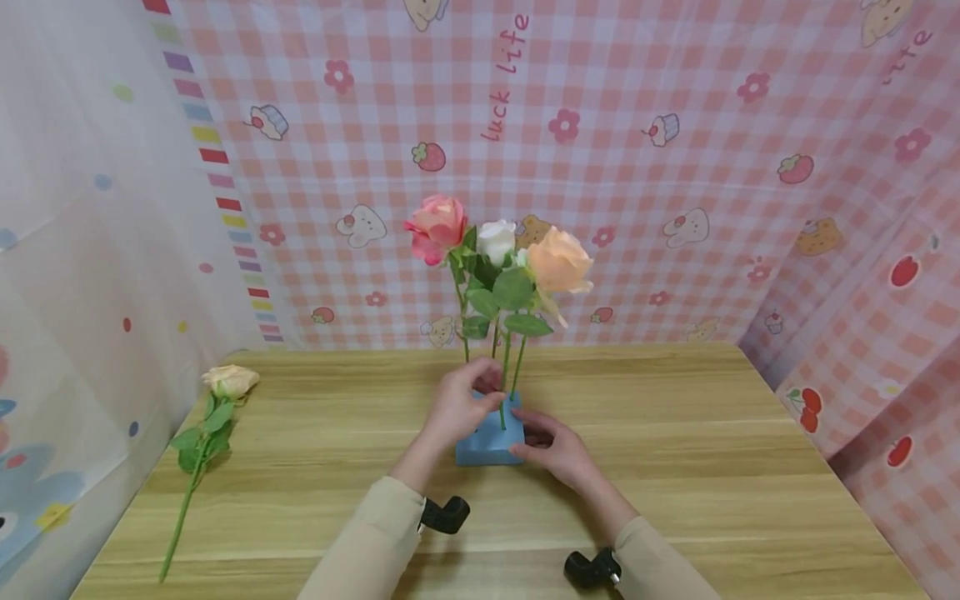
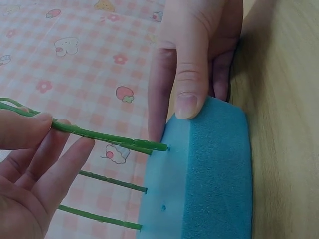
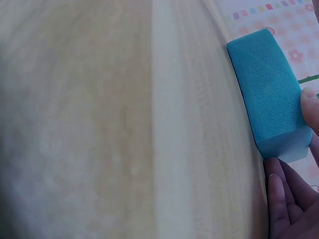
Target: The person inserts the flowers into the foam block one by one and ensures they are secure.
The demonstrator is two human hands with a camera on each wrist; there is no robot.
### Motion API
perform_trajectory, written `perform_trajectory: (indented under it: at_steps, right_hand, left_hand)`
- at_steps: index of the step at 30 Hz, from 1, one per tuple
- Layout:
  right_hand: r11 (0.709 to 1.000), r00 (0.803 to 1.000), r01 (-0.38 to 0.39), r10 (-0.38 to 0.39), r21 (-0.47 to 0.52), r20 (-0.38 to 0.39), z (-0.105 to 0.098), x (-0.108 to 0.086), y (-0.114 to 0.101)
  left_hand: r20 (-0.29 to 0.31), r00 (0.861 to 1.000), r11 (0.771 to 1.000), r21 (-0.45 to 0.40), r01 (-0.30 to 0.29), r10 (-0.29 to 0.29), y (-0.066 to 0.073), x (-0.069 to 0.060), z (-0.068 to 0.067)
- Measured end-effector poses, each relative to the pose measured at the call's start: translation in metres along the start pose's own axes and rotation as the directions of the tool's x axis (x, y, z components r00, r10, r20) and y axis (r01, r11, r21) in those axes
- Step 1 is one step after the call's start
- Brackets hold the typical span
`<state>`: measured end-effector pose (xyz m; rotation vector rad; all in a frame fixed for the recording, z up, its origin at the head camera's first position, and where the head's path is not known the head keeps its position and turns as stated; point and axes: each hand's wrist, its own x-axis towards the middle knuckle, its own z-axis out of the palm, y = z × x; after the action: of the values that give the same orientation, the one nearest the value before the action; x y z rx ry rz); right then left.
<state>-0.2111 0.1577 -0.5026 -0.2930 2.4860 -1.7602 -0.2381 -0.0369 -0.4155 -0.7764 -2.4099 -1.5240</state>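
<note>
A blue foam block (image 1: 491, 450) sits on the table with several rose stems standing in its top. My left hand (image 1: 461, 404) pinches one green stem (image 2: 112, 138) between thumb and fingers, just above the block; its lower end meets the foam beside a small bare hole. At the block's right end, my right hand (image 1: 558, 450) grips it, with the thumb on the edge and the fingers around the side. Above are a pink rose (image 1: 438, 227), a white rose (image 1: 497, 242) and a peach rose (image 1: 558, 262). Leaves hide which bloom the pinched stem bears.
A cream rose (image 1: 231, 381) with a long leafy stem lies at the left of the wooden table (image 1: 337, 417). Behind the table hangs a pink checked cloth (image 1: 637, 183), with a pale curtain (image 1: 90, 208) on the left. Each wrist wears a black mount.
</note>
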Motion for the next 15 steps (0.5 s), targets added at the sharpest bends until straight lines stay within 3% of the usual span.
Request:
perform_trajectory:
  at_steps: [15]
  right_hand:
    - [1.000,1.000,-0.003,0.003,-0.017,-0.004,-0.0001,-0.0001,0.0001]
  left_hand:
    - [0.014,0.999,0.999,0.030,-0.032,0.032,-0.0029,0.0018,0.0058]
